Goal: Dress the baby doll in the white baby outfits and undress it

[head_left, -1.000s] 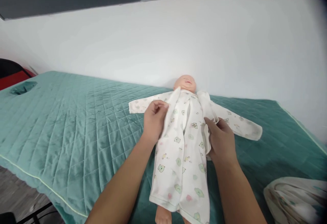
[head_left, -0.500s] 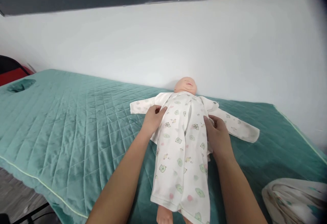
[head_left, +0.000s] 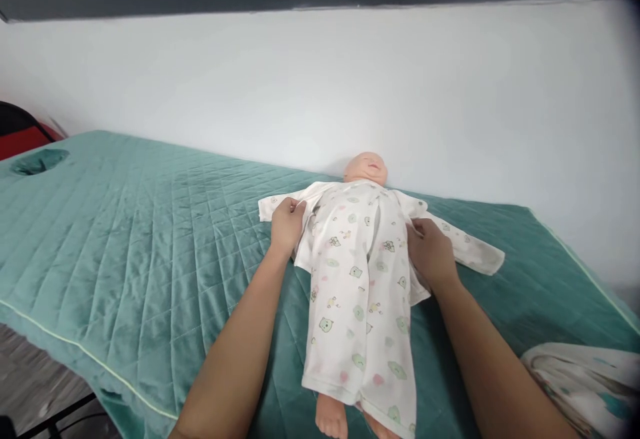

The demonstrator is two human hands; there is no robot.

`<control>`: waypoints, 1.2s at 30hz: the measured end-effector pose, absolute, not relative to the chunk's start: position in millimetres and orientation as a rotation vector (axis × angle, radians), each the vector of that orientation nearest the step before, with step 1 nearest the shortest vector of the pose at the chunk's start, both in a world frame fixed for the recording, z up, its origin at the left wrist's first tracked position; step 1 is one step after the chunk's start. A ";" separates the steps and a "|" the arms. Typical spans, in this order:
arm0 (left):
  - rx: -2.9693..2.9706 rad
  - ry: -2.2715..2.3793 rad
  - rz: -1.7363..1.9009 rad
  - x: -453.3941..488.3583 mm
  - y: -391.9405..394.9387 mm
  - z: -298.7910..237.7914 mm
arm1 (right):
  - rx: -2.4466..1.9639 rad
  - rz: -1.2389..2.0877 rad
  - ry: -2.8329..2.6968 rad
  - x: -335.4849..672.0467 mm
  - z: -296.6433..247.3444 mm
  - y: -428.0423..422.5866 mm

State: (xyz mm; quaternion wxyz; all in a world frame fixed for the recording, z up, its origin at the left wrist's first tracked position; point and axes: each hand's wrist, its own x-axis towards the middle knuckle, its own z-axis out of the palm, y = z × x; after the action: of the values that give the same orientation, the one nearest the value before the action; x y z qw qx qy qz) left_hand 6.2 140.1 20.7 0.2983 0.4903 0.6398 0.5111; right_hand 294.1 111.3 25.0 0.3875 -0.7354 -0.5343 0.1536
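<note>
A baby doll [head_left: 367,167] lies on its back, its head by the wall and its bare feet [head_left: 331,416] toward me. White printed pants [head_left: 361,305] reach from its chest down to its ankles. Beneath them spreads a white baby shirt [head_left: 473,249], sleeves stretched out to both sides. At the left armpit side of the picture, my left hand [head_left: 289,224] pinches the shirt's fabric. My right hand [head_left: 431,250] is closed on the shirt's edge at the other side, beside the pants. Its fingertips are partly hidden by the cloth.
A green quilted cover [head_left: 165,239] lies over the bed, which has a hole [head_left: 39,162] at its far left end. A crumpled printed cloth [head_left: 590,385] sits at the lower right. The white wall [head_left: 320,85] stands right behind the bed, and a red chair [head_left: 23,142] at the left.
My left hand has shifted outward from the pants' side and pulls the shirt fabric left. My right hand has drawn the shirt's edge outward, showing more of it beside the pants.
</note>
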 end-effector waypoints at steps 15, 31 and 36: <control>1.818 2.210 0.983 14.1 136.3 25.3 | -1.777 -0.338 -1.384 317.4 20.6 117.7; 2.323 1.937 0.913 26.5 155.0 13.8 | -1.851 -0.293 -1.734 293.2 5.9 135.0; 2.473 1.930 0.687 15.3 155.1 24.0 | -1.845 -0.373 -1.916 313.8 13.7 131.9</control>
State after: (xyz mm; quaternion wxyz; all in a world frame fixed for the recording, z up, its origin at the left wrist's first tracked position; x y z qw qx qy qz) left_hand 15.3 155.1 24.0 -0.0349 0.7696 0.6006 0.2139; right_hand 313.8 131.9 13.7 0.2257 -0.6692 -0.6950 -0.1353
